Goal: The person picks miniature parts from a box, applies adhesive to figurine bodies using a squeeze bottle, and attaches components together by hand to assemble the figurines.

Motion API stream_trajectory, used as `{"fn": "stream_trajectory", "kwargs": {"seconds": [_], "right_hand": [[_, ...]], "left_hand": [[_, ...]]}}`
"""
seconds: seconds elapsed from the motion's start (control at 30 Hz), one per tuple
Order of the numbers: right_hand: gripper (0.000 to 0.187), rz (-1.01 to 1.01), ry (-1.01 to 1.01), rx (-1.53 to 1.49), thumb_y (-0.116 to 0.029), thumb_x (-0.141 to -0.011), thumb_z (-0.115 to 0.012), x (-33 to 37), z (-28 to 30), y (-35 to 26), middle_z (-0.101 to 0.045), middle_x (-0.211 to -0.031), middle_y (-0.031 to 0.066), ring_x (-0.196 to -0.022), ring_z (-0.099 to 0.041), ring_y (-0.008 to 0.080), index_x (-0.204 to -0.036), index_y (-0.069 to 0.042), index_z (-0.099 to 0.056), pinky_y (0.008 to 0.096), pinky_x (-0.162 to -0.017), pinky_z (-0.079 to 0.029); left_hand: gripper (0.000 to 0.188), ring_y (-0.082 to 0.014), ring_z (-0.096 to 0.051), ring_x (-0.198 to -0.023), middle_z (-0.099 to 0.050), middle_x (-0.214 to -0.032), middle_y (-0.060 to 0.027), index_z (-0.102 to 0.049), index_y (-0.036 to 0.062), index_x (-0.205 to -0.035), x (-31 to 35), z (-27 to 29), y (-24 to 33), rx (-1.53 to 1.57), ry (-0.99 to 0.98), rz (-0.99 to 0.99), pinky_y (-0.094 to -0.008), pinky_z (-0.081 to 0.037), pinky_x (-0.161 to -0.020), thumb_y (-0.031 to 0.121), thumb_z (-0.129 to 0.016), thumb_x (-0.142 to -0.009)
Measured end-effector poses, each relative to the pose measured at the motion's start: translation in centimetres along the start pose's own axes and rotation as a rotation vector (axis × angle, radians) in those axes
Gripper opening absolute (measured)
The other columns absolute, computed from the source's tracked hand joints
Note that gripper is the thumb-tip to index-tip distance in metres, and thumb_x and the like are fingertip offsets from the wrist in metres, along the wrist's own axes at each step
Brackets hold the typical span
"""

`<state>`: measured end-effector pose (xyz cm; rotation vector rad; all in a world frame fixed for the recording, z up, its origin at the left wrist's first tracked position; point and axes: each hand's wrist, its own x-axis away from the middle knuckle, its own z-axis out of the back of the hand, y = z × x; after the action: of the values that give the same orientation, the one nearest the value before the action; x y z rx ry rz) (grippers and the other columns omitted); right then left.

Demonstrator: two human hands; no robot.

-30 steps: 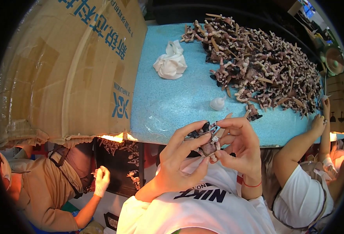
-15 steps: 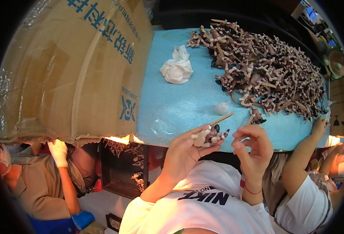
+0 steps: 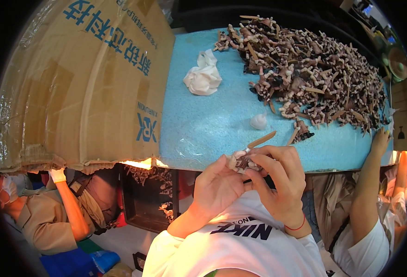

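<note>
Left hand: raised from the lower edge, fingers curled shut around a small figurine.
Right hand: arched over, fingertips pinched on it.
Figurine: held at the blue table edge.

Bright, sharp centre; dark fisheye-bent rim

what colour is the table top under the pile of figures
Light blue, speckled table top, clearest in the head view beside the brown pile of figures.

The hands hide most of the small figure, its details too small to tell.
</note>
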<state>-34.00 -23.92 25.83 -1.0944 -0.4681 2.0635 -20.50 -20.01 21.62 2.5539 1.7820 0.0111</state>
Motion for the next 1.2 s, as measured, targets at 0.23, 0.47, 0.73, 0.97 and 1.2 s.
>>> {"fn": "stream_trajectory", "kwargs": {"seconds": [0.23, 0.47, 0.73, 0.97, 1.2], "right_hand": [[0.029, -0.019, 0.004, -0.04, 0.005, -0.061, -0.066, 0.3, 0.0, -0.1, -0.058, -0.088, 0.0111, -0.074, -0.052, 0.0241, -0.087, 0.0, -0.058, 0.0306, -0.06, -0.042], [0.027, -0.028, 0.037, -0.036, 0.007, -0.061, -0.065, 0.5, -0.3, -0.2, -0.059, -0.087, 0.0113, -0.075, -0.052, 0.0241, -0.086, 0.0, -0.058, 0.0295, -0.061, -0.042], [0.038, -0.227, 0.034, -0.323, 0.005, -0.065, -0.067, 1.8, 0.7, 0.2, -0.052, -0.104, 0.0139, -0.087, -0.052, 0.0247, -0.1, -0.001, -0.054, 0.03, -0.07, -0.044], [0.055, -0.406, -0.006, -0.772, 0.007, -0.07, -0.06, 1.3, 0.4, -0.5, -0.044, -0.119, 0.0142, -0.106, -0.046, 0.0209, -0.12, -0.001, -0.037, 0.0314, -0.089, -0.039], [0.052, -0.455, -0.171, -0.9, 0.009, -0.071, -0.058, 0.9, 0.5, 0.2, -0.043, -0.122, 0.0145, -0.106, -0.048, 0.017, -0.118, 0.003, -0.037, 0.0311, -0.092, -0.039]], "left_hand": [[0.041, -0.0293, -0.049, -0.106, -0.052, -0.114, -0.0154, -0.046, -0.0048, -0.117, 0.1, 0.6, -0.3, -0.119, 0.014, -0.053, -0.0428, -0.038, -0.092, 0.028, -0.04, -0.093], [0.046, -0.0289, -0.05, -0.105, -0.051, -0.113, -0.0188, -0.045, -0.0097, -0.115, 0.2, 0.0, -0.5, -0.325, 0.059, -0.118, -0.0429, -0.04, -0.092, 0.029, -0.045, -0.091], [0.05, -0.025, -0.054, -0.102, -0.048, -0.118, -0.0163, -0.045, -0.0043, -0.122, 0.6, -0.1, -0.7, -0.825, 0.16, -0.297, -0.0338, -0.049, -0.08, 0.022, -0.061, -0.083], [0.05, -0.0226, -0.053, -0.102, -0.047, -0.12, -0.0175, -0.05, 0.0, -0.12, 0.9, -0.6, -0.6, -1.342, 0.162, -0.428, -0.0279, -0.046, -0.081, 0.017, -0.068, -0.077], [0.045, -0.0217, -0.055, -0.098, -0.047, -0.119, -0.0187, -0.053, -0.001, -0.117, 0.8, -0.7, -0.3, -1.518, 0.104, -0.549, -0.0276, -0.047, -0.079, 0.015, -0.067, -0.077]]}}
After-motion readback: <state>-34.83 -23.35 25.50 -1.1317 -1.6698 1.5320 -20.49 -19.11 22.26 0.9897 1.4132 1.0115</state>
